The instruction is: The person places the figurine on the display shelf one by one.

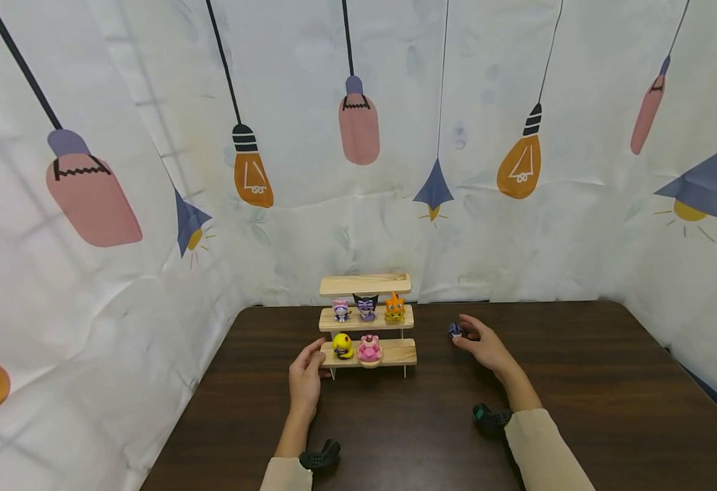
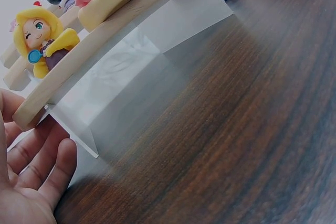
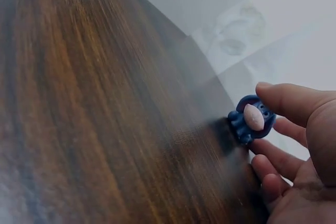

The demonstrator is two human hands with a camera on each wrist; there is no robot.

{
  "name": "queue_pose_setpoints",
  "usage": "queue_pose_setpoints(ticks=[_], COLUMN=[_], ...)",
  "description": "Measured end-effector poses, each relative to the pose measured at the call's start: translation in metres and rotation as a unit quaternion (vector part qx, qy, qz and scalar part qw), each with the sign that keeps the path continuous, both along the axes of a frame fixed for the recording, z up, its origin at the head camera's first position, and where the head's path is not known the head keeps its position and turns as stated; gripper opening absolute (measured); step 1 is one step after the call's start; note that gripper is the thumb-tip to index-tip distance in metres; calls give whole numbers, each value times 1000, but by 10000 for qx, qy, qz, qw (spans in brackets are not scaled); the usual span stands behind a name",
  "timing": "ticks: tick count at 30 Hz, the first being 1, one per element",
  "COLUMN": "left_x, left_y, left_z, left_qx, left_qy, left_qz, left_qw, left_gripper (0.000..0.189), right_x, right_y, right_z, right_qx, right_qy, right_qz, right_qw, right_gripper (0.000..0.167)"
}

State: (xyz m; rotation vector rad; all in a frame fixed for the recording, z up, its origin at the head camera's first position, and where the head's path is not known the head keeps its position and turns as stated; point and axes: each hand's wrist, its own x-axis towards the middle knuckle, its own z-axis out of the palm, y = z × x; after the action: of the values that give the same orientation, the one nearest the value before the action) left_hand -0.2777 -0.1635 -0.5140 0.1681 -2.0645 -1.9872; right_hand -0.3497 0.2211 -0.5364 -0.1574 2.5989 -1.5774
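Observation:
In the head view a three-tier wooden display shelf (image 1: 367,353) stands on the table. My left hand (image 1: 305,382) grips the left end of its lowest board, with fingers under the board (image 2: 31,111) in the left wrist view. On that board sit a yellow-haired figurine (image 1: 342,346) and a pink bear figurine (image 1: 370,350). To the right of the shelf, my right hand (image 1: 484,346) pinches a small dark-blue, long-eared figurine (image 3: 252,119) between thumb and fingers. The figurine is at or just above the tabletop; I cannot tell which.
The middle board carries a white-and-purple figurine (image 1: 341,311), a black-eared figurine (image 1: 366,308) and an orange figurine (image 1: 395,308). The top board (image 1: 365,284) is bare wood. A patterned curtain (image 1: 309,232) hangs behind the dark wooden table (image 1: 432,436). Clear supports (image 2: 115,72) hold the boards.

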Motion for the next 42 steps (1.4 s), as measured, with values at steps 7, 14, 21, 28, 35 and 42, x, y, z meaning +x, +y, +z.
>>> queue_pose_setpoints(ticks=[7,14,21,28,35,42], left_x=[-3,-3,-3,-3,-3,-2], left_y=[-1,-1,-2,-1,-1,-1], left_z=[-4,-3,-3,-3,-3,-1], left_qx=[19,30,-1,10,28,-25], left_qy=[-1,-17,-51,-19,-18,-58], left_qz=[22,17,22,2,-8,-4], left_qw=[10000,10000,10000,10000,10000,10000], left_gripper=[35,35,35,35,35,36], right_x=[-7,-10,-9,-8,-6,-3], right_y=[0,-3,-8,-9,-9,-9], right_z=[1,0,-1,0,-3,-4], right_qx=[173,404,689,650,518,328], right_qy=[96,138,159,158,134,165], right_qz=[96,113,-44,-138,-191,-190], right_qw=[9998,9990,9975,9977,9984,9991], right_gripper=[70,68,66,59,57,56])
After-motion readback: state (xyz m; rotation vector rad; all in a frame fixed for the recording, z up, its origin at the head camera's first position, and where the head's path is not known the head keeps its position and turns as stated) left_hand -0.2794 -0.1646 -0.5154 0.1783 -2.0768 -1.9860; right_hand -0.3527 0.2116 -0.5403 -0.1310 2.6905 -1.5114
